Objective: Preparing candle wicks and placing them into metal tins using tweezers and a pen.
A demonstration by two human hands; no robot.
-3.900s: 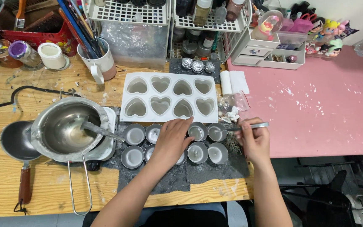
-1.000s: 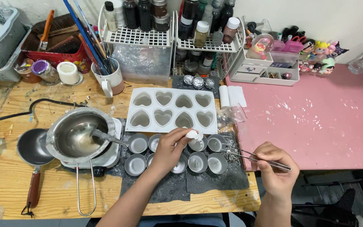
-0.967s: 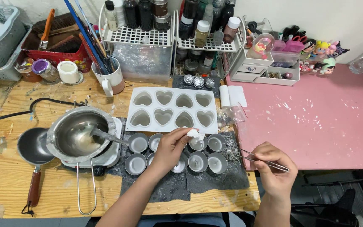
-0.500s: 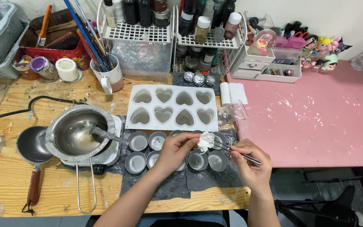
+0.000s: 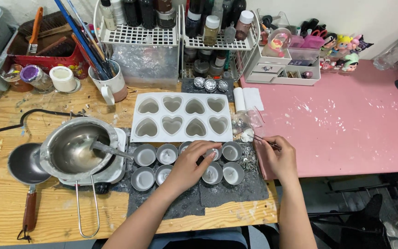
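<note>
Half a second ago the right hand point(image 5: 279, 159) held the slim metal tweezers point(image 5: 266, 141) over the group of small round metal cups point(image 5: 187, 162), their tips meeting the left hand's fingers above one cup; now it has swung out to the right, and the tweezer tips point at a small white bit point(image 5: 247, 135) lying by a crumpled clear plastic bag point(image 5: 247, 122) at the corner of the white silicone mould with heart-shaped cavities point(image 5: 182, 117). The hand is closed around the tweezers in a pinch grip (whether the tips already grip the white bit is too small to tell). The left hand point(image 5: 190, 167) has stayed on the cups, fingers curled down with the tips pressed into or onto one cup in the upper row, so it looks as though one cup has just been served and the tweezers have gone for another piece. The cups sit in two rows on a dark grey mat point(image 5: 194, 198) on the wooden table point(image 5: 5, 216), just in front of the mould and beside the steel melting pot with a wire handle point(image 5: 77, 152) on its white hot plate. They are shallow, silvery, thin-walled, each apparently holding a pale, set-looking layer; several lie hidden under the left hand.
</note>
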